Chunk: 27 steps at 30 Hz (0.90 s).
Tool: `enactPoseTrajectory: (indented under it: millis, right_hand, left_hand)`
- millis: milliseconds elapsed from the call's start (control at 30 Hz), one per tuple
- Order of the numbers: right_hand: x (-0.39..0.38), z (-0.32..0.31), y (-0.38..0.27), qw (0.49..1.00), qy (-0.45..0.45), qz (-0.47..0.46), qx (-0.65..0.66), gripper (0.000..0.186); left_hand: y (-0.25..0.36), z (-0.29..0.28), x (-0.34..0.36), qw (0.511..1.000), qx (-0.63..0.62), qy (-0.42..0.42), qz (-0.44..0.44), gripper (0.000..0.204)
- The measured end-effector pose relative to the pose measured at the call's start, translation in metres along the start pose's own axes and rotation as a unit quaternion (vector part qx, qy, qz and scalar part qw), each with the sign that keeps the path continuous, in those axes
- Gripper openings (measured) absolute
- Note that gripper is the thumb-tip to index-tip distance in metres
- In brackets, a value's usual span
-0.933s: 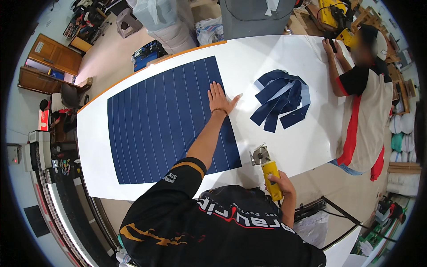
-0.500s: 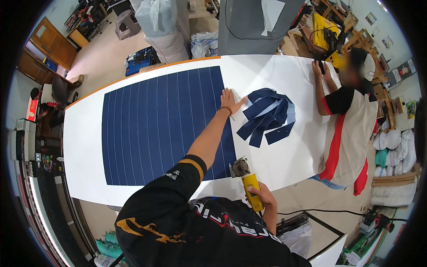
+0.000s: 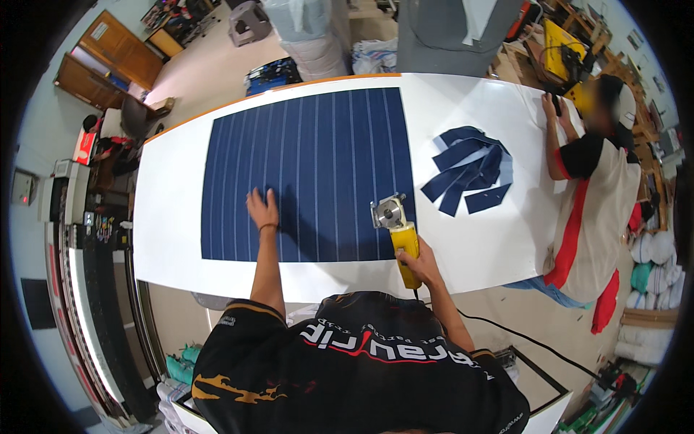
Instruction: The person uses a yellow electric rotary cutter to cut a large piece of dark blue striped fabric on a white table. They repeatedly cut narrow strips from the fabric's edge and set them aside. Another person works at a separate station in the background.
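Note:
A large dark blue cloth sheet (image 3: 332,159) with thin pale lines lies flat on a white table (image 3: 170,210). Over its left-middle part is my left hand (image 3: 263,210), fingers apart and nothing in it; its shadow falls on the cloth to the right, so it seems raised a little. My right hand (image 3: 426,262) grips the yellow body of an electric rotary cloth cutter (image 3: 406,242). The cutter's round metal blade head stands over the cloth near its right edge; whether it touches the cloth I cannot tell. A heap of blue cloth strips (image 3: 473,163) lies to the right.
A co-worker (image 3: 589,195) stands at the table's right end, holding a small dark object. The cutter's black cable (image 3: 520,336) runs off to the right. Beyond the far edge stand wrapped bales (image 3: 307,36) and a grey box-like block (image 3: 452,40).
My left hand has left the cloth's right edge and moved left and nearer, over the cloth. The cutter in my right hand has risen from the near right corner to over the cloth.

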State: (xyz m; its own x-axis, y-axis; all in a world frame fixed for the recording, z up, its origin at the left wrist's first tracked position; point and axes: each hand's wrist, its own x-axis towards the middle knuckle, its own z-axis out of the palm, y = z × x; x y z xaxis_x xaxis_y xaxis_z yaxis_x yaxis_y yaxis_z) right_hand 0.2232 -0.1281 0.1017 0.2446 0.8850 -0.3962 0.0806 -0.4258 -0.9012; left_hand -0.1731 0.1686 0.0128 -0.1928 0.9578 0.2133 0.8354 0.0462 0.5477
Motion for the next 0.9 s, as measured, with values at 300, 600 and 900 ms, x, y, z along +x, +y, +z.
enactPoseTrajectory:
  millis: [300,600,900]
  right_hand:
    - [-0.001,0.025,0.032,0.994,0.087,0.007,-0.071,0.049]
    - [-0.025,0.011,0.049,0.993,0.083,0.013,-0.086,0.043]
    - [-0.106,0.037,0.051,0.984,0.160,0.056,-0.054,0.049]
  left_hand:
    - [-0.156,-0.110,-0.053,0.931,0.252,-0.206,-0.166,0.102]
    - [-0.149,-0.115,-0.097,0.940,0.252,-0.181,-0.141,0.104]
    - [-0.129,-0.085,-0.110,0.980,0.147,-0.086,-0.103,0.103]
